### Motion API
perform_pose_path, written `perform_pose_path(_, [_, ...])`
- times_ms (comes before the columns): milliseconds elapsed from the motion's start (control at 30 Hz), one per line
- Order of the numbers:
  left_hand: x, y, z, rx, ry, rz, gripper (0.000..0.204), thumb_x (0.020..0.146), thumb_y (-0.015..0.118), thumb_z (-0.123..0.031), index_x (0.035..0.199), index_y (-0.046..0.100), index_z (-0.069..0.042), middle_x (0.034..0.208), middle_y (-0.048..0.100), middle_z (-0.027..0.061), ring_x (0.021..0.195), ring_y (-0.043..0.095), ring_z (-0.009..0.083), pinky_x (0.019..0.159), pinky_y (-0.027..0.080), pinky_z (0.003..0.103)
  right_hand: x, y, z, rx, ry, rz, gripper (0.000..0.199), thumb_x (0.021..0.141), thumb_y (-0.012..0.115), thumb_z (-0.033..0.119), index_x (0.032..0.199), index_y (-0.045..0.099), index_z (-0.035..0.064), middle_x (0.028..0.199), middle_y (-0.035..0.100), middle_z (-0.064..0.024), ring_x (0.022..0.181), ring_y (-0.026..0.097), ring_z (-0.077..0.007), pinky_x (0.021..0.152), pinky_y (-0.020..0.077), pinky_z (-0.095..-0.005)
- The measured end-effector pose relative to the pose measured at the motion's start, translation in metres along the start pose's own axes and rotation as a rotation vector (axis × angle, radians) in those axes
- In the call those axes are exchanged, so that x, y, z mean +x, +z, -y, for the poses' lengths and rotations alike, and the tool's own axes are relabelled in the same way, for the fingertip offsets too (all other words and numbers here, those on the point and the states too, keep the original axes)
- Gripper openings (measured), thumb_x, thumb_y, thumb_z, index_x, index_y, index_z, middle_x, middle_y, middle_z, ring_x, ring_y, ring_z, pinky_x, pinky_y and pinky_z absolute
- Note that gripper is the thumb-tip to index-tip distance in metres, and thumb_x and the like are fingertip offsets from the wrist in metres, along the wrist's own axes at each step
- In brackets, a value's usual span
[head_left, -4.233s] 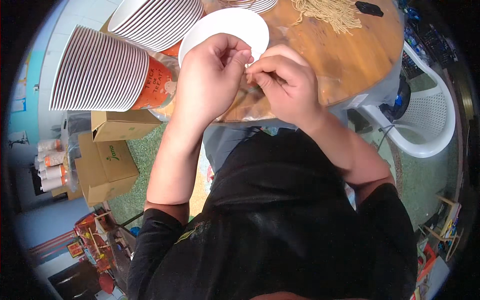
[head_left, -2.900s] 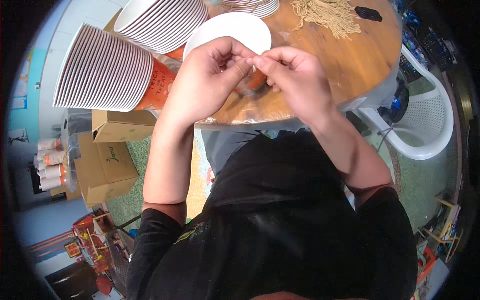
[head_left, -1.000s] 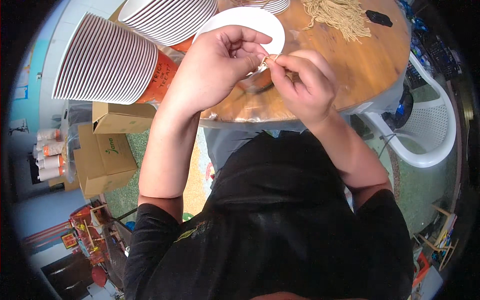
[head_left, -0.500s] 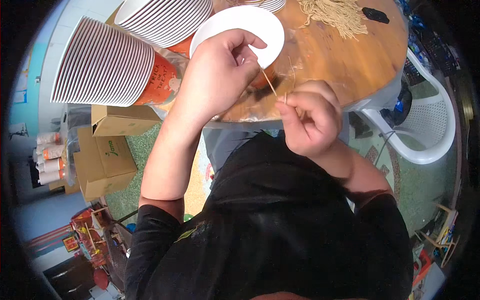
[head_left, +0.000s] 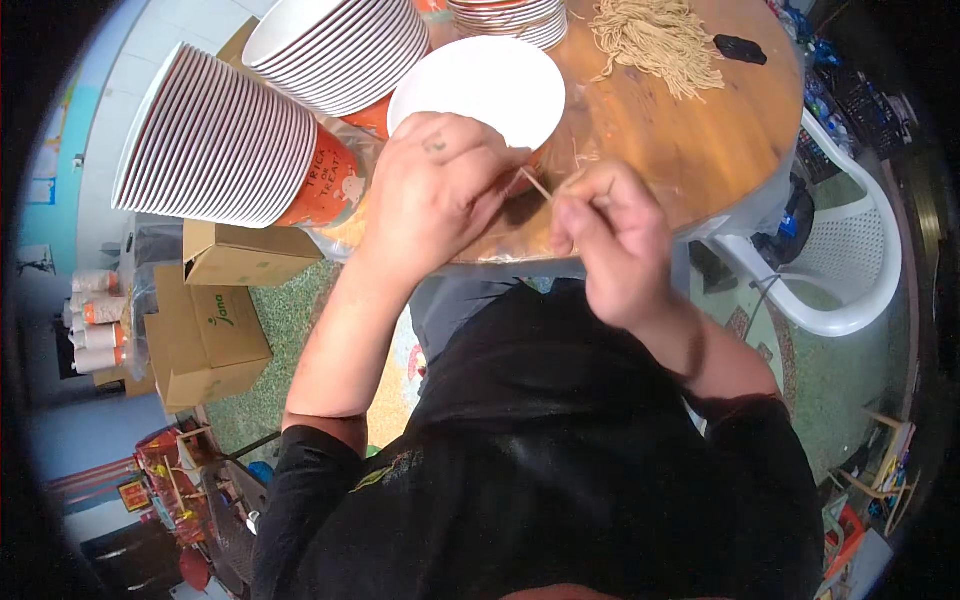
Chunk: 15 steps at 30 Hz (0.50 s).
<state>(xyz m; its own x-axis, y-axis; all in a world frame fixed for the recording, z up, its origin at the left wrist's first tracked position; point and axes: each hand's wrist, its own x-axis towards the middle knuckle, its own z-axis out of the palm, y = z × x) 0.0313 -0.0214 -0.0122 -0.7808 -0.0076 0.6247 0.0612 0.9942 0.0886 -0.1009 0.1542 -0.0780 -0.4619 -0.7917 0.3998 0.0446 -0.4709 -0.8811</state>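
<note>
A short length of thin tan cord (head_left: 537,183) is stretched between my two hands over the near edge of the table. My left hand (head_left: 435,200) has its fingers closed on the cord's left end, its back turned up and its fingertips mostly hidden. On the right, my right hand (head_left: 620,220) pinches the other end between thumb and curled fingers. Just beyond my left hand is a paper bucket with a round white face (head_left: 485,90); a little of its orange side shows below, partly covered by that hand.
Stacked orange-and-white paper buckets (head_left: 215,140) lean at the left, with another stack (head_left: 335,55) behind. Farther back are stacked white rims (head_left: 510,22), a bundle of tan cords (head_left: 655,45) and a black object (head_left: 741,49). Cardboard boxes (head_left: 210,335) and a white chair (head_left: 850,290) flank the table.
My left hand has rolled over so its back faces up, and it sits lower on the view. Less cord shows between my hands. My right hand has shifted slightly.
</note>
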Motion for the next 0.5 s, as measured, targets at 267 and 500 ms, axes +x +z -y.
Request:
perform_pose_path(267, [-0.014, 0.008, -0.015, -0.079, -0.113, -0.073, 0.010, 0.087, 0.088, -0.012, 0.096, 0.082, -0.012, 0.089, 0.076, 0.0004, 0.091, 0.075, 0.0240, 0.093, 0.051, 0.045, 0.000, 0.004, 0.008, -0.269, -0.345, 0.096, 0.009, 0.103, 0.073, 0.001, 0.100, 0.065, -0.0003, 0.090, 0.073, -0.0123, 0.076, 0.072, -0.0217, 0.072, 0.0580, -0.0346])
perform_pose_path(500, [-0.035, -0.010, 0.000, -0.098, -0.162, 0.022, 0.008, 0.092, 0.080, -0.007, 0.098, 0.076, -0.009, 0.116, 0.080, 0.0036, 0.131, 0.071, 0.0289, 0.126, 0.034, 0.061, 0.024, -0.027, 0.040, -0.643, -0.210, 0.115, 0.017, 0.095, 0.083, 0.003, 0.109, 0.074, 0.0051, 0.100, 0.080, -0.0126, 0.085, 0.079, -0.0263, 0.075, 0.0622, -0.0387])
